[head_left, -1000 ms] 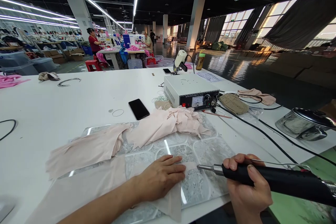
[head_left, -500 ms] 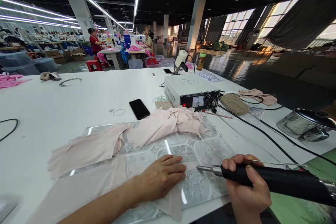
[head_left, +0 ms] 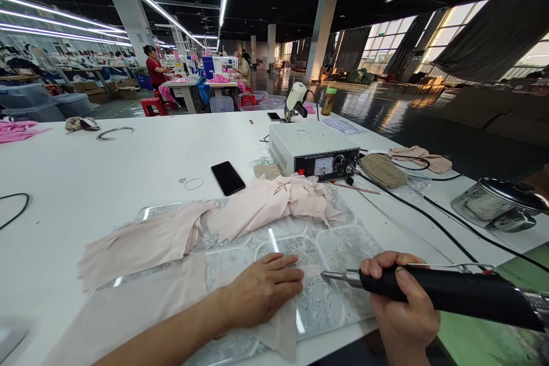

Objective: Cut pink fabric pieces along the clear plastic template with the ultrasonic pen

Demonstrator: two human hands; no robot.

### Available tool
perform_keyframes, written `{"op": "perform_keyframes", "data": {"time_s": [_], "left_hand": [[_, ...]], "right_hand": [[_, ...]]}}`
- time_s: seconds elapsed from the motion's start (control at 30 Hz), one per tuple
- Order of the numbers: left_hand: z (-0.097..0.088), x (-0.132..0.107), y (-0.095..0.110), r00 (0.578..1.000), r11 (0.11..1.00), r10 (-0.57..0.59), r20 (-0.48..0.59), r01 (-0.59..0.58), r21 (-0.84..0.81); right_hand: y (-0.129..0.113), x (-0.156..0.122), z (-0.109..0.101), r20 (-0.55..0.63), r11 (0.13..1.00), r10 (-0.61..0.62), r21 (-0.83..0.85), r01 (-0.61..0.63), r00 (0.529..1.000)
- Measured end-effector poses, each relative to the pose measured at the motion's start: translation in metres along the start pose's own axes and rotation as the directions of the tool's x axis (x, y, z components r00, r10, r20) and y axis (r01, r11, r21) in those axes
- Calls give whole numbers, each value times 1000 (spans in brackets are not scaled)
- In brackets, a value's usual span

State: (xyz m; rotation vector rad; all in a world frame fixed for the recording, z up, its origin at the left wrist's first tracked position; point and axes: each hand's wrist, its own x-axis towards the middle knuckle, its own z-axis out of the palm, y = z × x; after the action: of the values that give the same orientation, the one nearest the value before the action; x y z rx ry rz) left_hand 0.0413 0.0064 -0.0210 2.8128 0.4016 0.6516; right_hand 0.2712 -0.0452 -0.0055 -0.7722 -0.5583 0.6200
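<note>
My left hand (head_left: 265,291) lies flat, fingers stretched out, on a thin pale pink piece of fabric (head_left: 281,326). That fabric rests on a glossy grey stone-patterned board (head_left: 338,251). In my right hand (head_left: 407,303) is a black-handled ultrasonic hand tool (head_left: 450,297), fingers wrapped round its grip. Its narrow metal tip points left and meets the end of a fabric strip (head_left: 312,270) just beyond my left fingertips. Farther back on the board are a heap of pale pink fabric pieces (head_left: 274,203) and a flatter stack of the same fabric (head_left: 146,246).
A control box (head_left: 313,148) with a dial and lit red switch stands behind the board, joined to a black cable (head_left: 420,217). Around it are a phone (head_left: 227,178), a glass pot (head_left: 497,206), a bottle (head_left: 328,100) and brown cloth pieces (head_left: 384,169). People sit at sewing machines beyond.
My right hand and the tool's handle have shifted very slightly left, the rear end a little lower. The tip stays at the strip's end. My left hand has not visibly moved.
</note>
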Motion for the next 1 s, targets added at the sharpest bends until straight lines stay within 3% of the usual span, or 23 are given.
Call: {"op": "perform_keyframes", "data": {"time_s": [0.2, 0.43, 1.0], "left_hand": [[0, 0, 0, 1000, 1000, 5, -5, -5, -6], [1, 0, -2, 1000, 1000, 6, 1, -6, -6], [6, -2, -3, 1000, 1000, 14, -8, -14, -1]], "right_hand": [[-2, 0, 2, 45, 999, -15, -31, 17, 999], [-1, 4, 9, -17, 1000, -12, -20, 12, 1000], [1, 4, 8, 29, 1000, -9, -28, 10, 1000]]}}
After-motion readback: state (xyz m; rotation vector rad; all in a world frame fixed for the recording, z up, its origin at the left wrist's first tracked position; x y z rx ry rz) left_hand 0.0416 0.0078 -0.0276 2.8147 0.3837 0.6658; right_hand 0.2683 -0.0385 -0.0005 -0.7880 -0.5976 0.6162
